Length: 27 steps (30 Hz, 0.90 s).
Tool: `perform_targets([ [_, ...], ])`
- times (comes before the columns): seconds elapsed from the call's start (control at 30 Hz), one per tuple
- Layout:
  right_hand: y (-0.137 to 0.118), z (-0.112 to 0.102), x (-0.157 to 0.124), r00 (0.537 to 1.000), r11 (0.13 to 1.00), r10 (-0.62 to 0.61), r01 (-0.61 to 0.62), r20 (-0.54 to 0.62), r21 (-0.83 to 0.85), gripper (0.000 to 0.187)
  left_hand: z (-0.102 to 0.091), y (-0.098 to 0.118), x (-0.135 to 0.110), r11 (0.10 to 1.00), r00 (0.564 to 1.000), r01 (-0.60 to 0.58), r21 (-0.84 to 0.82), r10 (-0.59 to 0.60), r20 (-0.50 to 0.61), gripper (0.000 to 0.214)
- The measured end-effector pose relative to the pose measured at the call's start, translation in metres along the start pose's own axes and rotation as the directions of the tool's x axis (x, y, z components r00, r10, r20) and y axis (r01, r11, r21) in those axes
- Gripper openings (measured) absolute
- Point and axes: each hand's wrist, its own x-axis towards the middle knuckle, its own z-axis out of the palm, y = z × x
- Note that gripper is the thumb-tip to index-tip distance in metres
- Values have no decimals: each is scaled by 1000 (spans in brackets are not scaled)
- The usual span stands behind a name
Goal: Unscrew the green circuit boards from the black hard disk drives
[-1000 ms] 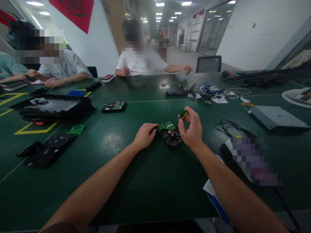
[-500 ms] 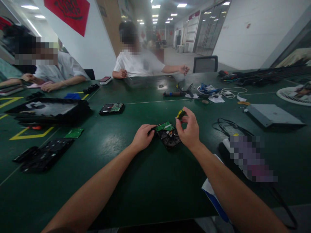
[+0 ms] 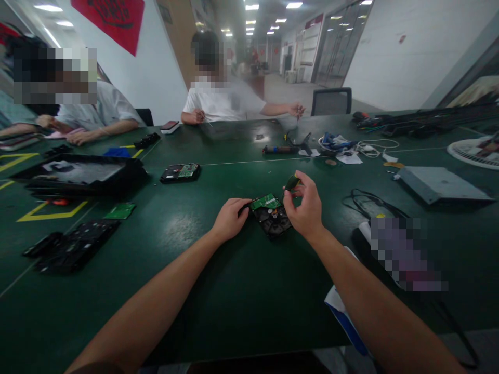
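A hard drive (image 3: 273, 221) lies circuit side up on the green table, its green circuit board along the far edge. My left hand (image 3: 232, 221) grips the drive's left corner between thumb and fingers. Over the drive's right side, my right hand (image 3: 306, 202) is closed on the dark green and yellow handle of a screwdriver (image 3: 292, 182). The screwdriver's tip is hidden behind my fingers, so I cannot tell whether it touches a screw.
Another hard drive (image 3: 180, 173) lies further left, beyond a loose circuit board (image 3: 119, 210) and black casings (image 3: 80, 244). A black tray (image 3: 128, 174) stands at left. Grey metal box (image 3: 444, 184) and cables (image 3: 366, 202) lie right. Two co-workers sit across the table.
My right hand has turned the screwdriver handle, so less yellow faces me. The left hand and the hard drive stay in place.
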Motion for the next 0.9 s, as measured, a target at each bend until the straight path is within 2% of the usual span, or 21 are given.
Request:
perform_targets([
  [0.37,-6,-5,4,1000,1000,-19,19,-1,-17,59,0,-1,0,1000,1000,5,-3,-5,-2,34],
  [0.67,-5,-2,2,996,998,27,-32,89,59,69,-3,1,1,1000,1000,14,5,-14,5,34],
  [0.9,-7,-4,4,996,1000,-24,25,88,-7,65,0,-1,0,1000,1000,5,4,-5,-2,35],
])
